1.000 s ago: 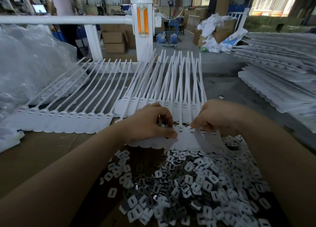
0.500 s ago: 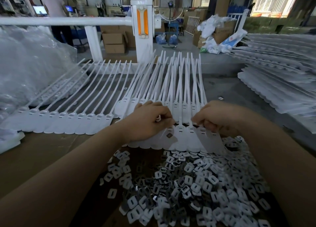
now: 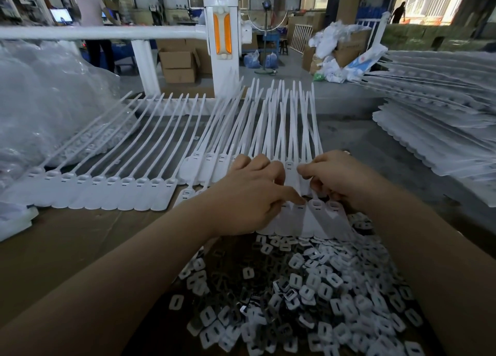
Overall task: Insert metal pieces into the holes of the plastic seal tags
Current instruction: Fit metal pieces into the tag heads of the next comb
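Observation:
A row of white plastic seal tags (image 3: pixel 326 216) lies in front of me, strips fanning away. My left hand (image 3: pixel 247 194) rests over this row, fingers curled on the strips, and its thumb presses down on one tag head. Just to the right, my right hand (image 3: pixel 341 178) has curled fingers, and its index finger and thumb pinch the tags just above the heads. What lies under the fingertips is hidden. A big heap of small metal pieces (image 3: pixel 308 288) covers the near table between my forearms.
A second joined row of tags (image 3: pixel 107 189) lies at the left. Clear plastic bags (image 3: pixel 48 108) pile up at the far left, and stacked tag sheets (image 3: pixel 440 130) at the right. A white railing with a post (image 3: pixel 221 33) runs behind the table.
My left thumb has slid right, from the tag head with a metal piece showing onto a neighbouring head. My right hand has stayed pinching at the same spot.

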The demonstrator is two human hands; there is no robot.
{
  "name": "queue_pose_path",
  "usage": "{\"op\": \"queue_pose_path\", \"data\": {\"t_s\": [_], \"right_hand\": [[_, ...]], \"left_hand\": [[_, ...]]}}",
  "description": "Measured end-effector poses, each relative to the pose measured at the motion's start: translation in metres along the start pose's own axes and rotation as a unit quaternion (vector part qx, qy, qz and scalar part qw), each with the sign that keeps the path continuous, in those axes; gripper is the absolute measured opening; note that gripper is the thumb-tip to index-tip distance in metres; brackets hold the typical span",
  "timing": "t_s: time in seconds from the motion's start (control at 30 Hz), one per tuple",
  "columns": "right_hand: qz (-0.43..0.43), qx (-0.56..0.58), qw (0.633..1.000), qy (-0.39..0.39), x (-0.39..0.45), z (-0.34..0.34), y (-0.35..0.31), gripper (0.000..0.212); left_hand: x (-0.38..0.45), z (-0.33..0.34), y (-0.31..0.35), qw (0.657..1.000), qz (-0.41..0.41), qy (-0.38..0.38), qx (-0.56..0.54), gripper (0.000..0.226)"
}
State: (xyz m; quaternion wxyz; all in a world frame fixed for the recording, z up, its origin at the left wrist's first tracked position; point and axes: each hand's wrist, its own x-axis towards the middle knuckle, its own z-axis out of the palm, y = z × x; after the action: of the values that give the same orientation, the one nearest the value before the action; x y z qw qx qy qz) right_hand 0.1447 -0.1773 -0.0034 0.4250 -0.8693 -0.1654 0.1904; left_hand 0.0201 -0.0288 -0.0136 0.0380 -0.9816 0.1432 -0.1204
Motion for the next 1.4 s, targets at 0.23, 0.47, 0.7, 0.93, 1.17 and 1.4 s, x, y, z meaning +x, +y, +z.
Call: {"op": "queue_pose_path", "data": {"t_s": [0.23, 0.47, 0.7, 0.93, 1.17, 1.4], "right_hand": [[-0.007, 0.002, 1.0, 0.003, 0.002, 0.001, 0.001, 0.025], [-0.015, 0.004, 1.0, -0.005, 0.0, -0.001, 0.002, 0.026], [-0.023, -0.009, 1.0, -0.006, 0.0, -0.001, 0.001, 0.026], [-0.022, -0.006, 1.0, -0.005, 0.0, -0.001, 0.002, 0.025], [-0.027, -0.014, 1.0, -0.005, -0.001, -0.001, 0.002, 0.026], [-0.131, 0.027, 0.99, -0.048, -0.006, -0.002, -0.004, 0.014]], "left_hand": [[-0.002, -0.014, -0.018, 0.946, -0.099, -0.052, -0.305, 0.027], [-0.009, -0.019, -0.031, 0.923, -0.138, -0.093, -0.346, 0.015], [-0.006, -0.014, -0.023, 0.94, -0.123, -0.088, -0.307, 0.009], [-0.005, -0.014, -0.019, 0.947, -0.118, -0.132, -0.268, 0.007], [-0.004, -0.017, -0.012, 0.945, -0.1, -0.118, -0.288, 0.013], [-0.002, -0.015, -0.018, 0.805, -0.229, 0.05, -0.545, 0.015]]}}
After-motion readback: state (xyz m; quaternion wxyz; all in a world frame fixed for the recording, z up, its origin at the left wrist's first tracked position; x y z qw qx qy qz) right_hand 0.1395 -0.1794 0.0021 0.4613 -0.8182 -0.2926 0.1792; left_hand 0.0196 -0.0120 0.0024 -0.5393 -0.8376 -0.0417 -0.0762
